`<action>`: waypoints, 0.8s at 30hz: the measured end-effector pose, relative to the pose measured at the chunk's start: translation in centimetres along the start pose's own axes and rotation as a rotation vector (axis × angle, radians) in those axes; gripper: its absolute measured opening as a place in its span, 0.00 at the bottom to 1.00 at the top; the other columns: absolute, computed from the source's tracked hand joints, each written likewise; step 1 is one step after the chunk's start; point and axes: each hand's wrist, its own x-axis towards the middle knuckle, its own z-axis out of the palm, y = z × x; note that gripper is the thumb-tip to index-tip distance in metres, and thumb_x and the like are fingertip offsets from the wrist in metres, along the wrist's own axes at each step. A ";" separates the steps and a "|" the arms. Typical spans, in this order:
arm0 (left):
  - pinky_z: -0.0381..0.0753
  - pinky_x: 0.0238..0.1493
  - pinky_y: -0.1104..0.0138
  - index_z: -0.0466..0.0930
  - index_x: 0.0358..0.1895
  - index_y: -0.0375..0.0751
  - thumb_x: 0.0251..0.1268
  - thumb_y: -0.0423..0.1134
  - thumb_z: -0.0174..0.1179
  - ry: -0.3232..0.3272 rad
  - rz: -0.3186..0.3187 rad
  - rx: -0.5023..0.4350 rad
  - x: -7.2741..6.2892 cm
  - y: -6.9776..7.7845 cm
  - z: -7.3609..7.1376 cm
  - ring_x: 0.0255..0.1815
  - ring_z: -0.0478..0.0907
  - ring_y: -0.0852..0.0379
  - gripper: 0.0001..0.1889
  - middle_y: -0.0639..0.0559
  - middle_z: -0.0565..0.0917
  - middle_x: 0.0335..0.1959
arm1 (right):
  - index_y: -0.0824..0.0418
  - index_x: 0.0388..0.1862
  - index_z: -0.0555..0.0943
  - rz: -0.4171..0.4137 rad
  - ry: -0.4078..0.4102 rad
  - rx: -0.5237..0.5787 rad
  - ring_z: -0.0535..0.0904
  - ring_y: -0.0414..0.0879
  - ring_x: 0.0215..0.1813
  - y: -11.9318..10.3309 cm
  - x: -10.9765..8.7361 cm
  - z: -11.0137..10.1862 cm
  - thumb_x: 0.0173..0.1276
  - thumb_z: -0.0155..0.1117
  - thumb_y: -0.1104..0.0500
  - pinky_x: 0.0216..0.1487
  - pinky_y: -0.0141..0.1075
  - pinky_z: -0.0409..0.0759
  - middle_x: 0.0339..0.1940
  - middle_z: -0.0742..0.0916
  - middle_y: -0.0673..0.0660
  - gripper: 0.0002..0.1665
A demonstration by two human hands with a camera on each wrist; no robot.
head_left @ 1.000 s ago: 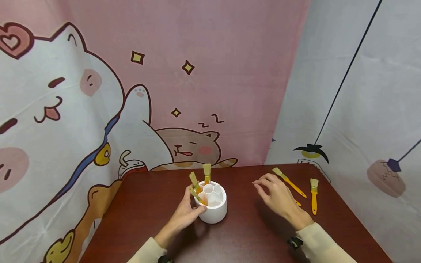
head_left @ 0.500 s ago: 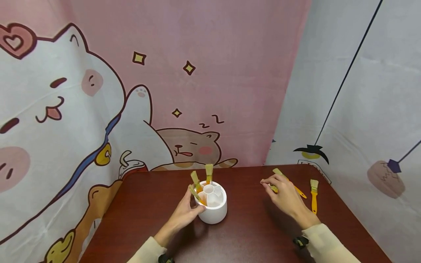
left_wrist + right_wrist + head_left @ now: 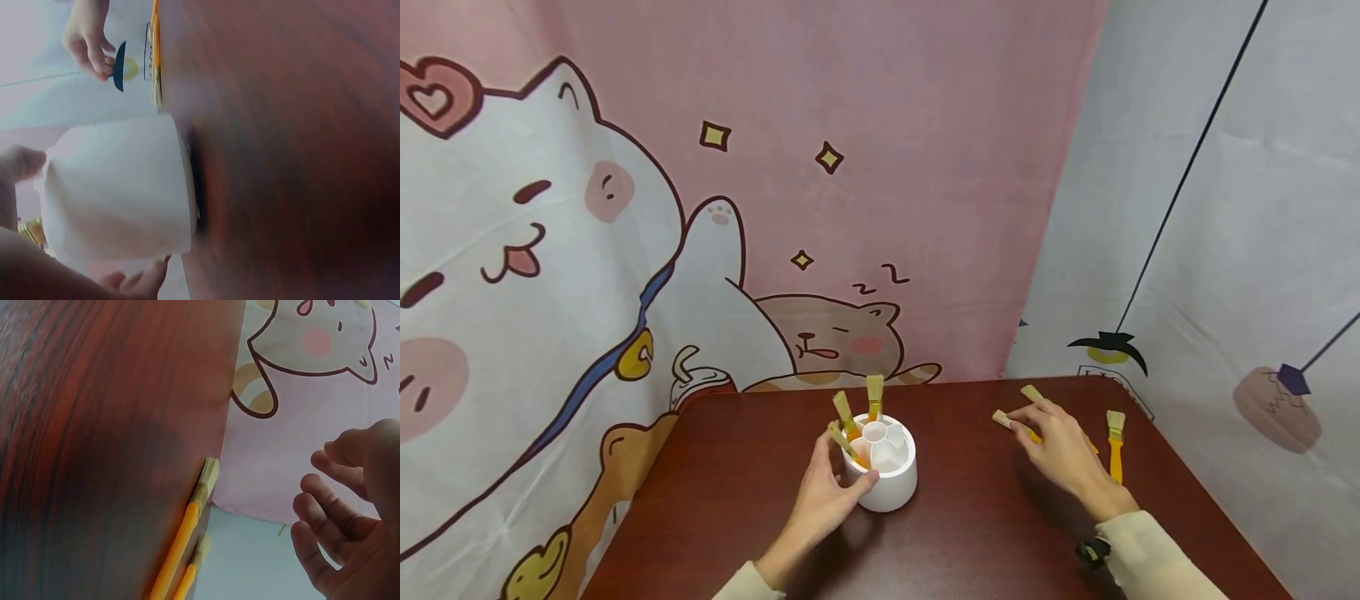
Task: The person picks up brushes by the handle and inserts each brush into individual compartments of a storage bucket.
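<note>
My left hand [image 3: 823, 492] grips a white round holder [image 3: 891, 490] from its left side, thumb near the front rim. The holder is divided into compartments around a central ring. Three paintbrushes, among them the rear brush [image 3: 875, 393], stand in it with bristles up. My right hand [image 3: 1060, 450] is above the table, its fingers loosely bent. Its right wrist view shows nothing between the fingers. Beneath and beside that hand lie a nearer paintbrush [image 3: 1002, 419] and a farther paintbrush [image 3: 1032, 393], both with yellow handles that the hand partly hides in the head view.
Another paintbrush [image 3: 1116, 446] lies toward the right side of the dark red-brown table [image 3: 955, 542]. A printed cloth [image 3: 940, 167] with cartoon animals hangs behind the table, and a pale cloth [image 3: 1210, 250] hangs on the right.
My right hand has moved rightward across the table, and the nearer brush's bristles now show at its fingertips. My left hand has stayed at the holder, its thumb slightly shifted.
</note>
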 end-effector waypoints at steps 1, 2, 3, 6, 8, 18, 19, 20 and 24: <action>0.88 0.72 0.35 0.62 0.89 0.37 0.66 0.47 0.86 0.023 -0.006 0.015 -0.2 0.1 0.1 0.84 0.78 0.31 0.55 0.32 0.77 0.84 | 0.58 0.53 0.96 0.013 -0.009 -0.001 0.86 0.52 0.43 0.2 0.0 0.0 0.75 0.84 0.63 0.45 0.51 0.88 0.52 0.94 0.58 0.10; 0.89 0.72 0.35 0.61 0.88 0.36 0.65 0.47 0.87 0.040 -0.010 0.016 -0.4 0.1 0.3 0.83 0.79 0.31 0.55 0.31 0.77 0.84 | 0.58 0.54 0.96 0.027 -0.018 -0.001 0.86 0.52 0.43 0.3 0.0 -0.1 0.75 0.83 0.63 0.45 0.51 0.88 0.53 0.93 0.59 0.11; 0.89 0.71 0.36 0.62 0.87 0.36 0.65 0.47 0.87 0.055 -0.013 0.017 -0.6 0.2 0.4 0.82 0.80 0.31 0.55 0.31 0.77 0.82 | 0.58 0.55 0.96 0.039 -0.029 -0.003 0.85 0.53 0.43 0.5 0.0 -0.1 0.76 0.83 0.63 0.45 0.51 0.88 0.53 0.93 0.60 0.11; 0.90 0.69 0.38 0.62 0.86 0.36 0.63 0.47 0.88 0.082 -0.017 0.031 -1.0 0.5 0.7 0.79 0.82 0.33 0.55 0.32 0.77 0.82 | 0.58 0.57 0.95 0.071 -0.056 0.001 0.87 0.56 0.45 0.9 -0.1 -0.1 0.78 0.81 0.62 0.46 0.53 0.87 0.56 0.93 0.61 0.12; 0.89 0.70 0.40 0.63 0.85 0.35 0.62 0.48 0.89 0.094 -0.013 0.059 -1.3 0.7 0.8 0.79 0.81 0.35 0.55 0.33 0.77 0.82 | 0.58 0.59 0.95 0.083 -0.066 0.007 0.88 0.59 0.47 1.2 -0.1 -0.1 0.79 0.80 0.62 0.47 0.56 0.89 0.57 0.92 0.63 0.12; 0.77 0.84 0.36 0.63 0.85 0.34 0.60 0.48 0.89 0.135 0.019 0.085 -1.2 1.2 1.4 0.85 0.77 0.33 0.56 0.32 0.76 0.83 | 0.58 0.58 0.95 0.110 -0.087 -0.005 0.90 0.60 0.51 2.9 0.0 0.7 0.80 0.80 0.60 0.51 0.61 0.92 0.60 0.93 0.65 0.11; 0.77 0.84 0.36 0.63 0.85 0.34 0.60 0.49 0.89 0.135 0.017 0.089 -1.2 1.2 1.4 0.85 0.77 0.32 0.56 0.32 0.76 0.83 | 0.58 0.58 0.95 0.112 -0.091 -0.007 0.89 0.60 0.50 3.1 0.1 0.8 0.80 0.80 0.61 0.51 0.60 0.91 0.60 0.93 0.65 0.11; 0.77 0.84 0.36 0.63 0.85 0.34 0.60 0.49 0.89 0.134 0.016 0.092 -1.1 1.1 1.5 0.85 0.77 0.32 0.56 0.32 0.76 0.83 | 0.59 0.58 0.95 0.114 -0.096 -0.008 0.89 0.59 0.48 3.2 0.1 0.9 0.80 0.80 0.61 0.50 0.59 0.91 0.59 0.93 0.65 0.11; 0.77 0.84 0.35 0.63 0.85 0.34 0.61 0.49 0.89 0.114 0.018 0.088 -1.0 1.0 1.5 0.85 0.77 0.30 0.56 0.31 0.76 0.83 | 0.60 0.58 0.95 0.119 -0.114 -0.012 0.86 0.56 0.44 3.6 0.2 1.3 0.80 0.80 0.61 0.47 0.55 0.90 0.58 0.92 0.66 0.12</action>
